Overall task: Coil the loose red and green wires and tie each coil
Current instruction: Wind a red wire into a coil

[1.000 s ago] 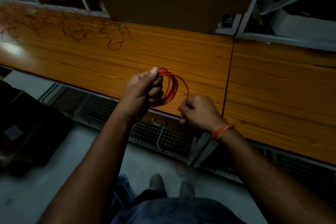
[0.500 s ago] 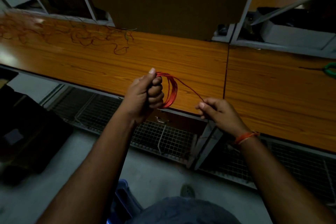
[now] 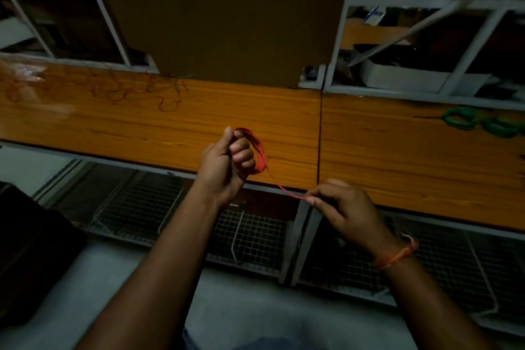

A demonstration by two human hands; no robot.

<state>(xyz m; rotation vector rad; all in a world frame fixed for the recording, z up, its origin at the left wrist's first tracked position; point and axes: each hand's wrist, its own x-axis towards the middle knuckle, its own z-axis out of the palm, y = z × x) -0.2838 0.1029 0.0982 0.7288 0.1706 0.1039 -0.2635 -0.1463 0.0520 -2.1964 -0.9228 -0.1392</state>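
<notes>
Wire coil [image 3: 259, 150], red, is sitting in the left hand [image 3: 225, 163] above the front edge of the wooden bench [image 3: 170, 133]. The left hand is gripping the coil with its fingers curled through the loops and its thumb pointing up against the top of the bundle. The loops are hanging on the right side of the fist, seen nearly edge-on.

One loose strand, the wire tail [image 3: 284, 189], is running from the bottom of the coil down and to the right. The right hand [image 3: 345, 212] is pinching the end of this tail between thumb and forefinger, with the other fingers curled under the palm. The right hand is sitting lower than the left and well apart from it, just in front of the bench edge. The tail is looking nearly straight between the two hands. An orange thread band [image 3: 396, 256] is circling the right wrist.

Further out, a tangle of loose wires [image 3: 119, 91], thin and dark red with a little green at its right end, is lying on the far left part of the bench. Two green coils [image 3: 483, 122] are lying side by side on the far right part of the bench, near its back edge. A brown panel [image 3: 221, 14] is standing behind the bench at centre, with pale shelf frames [image 3: 480, 34] on either side. Wire mesh racks [image 3: 255, 233] are running under the bench, above a grey floor [image 3: 241, 301].
</notes>
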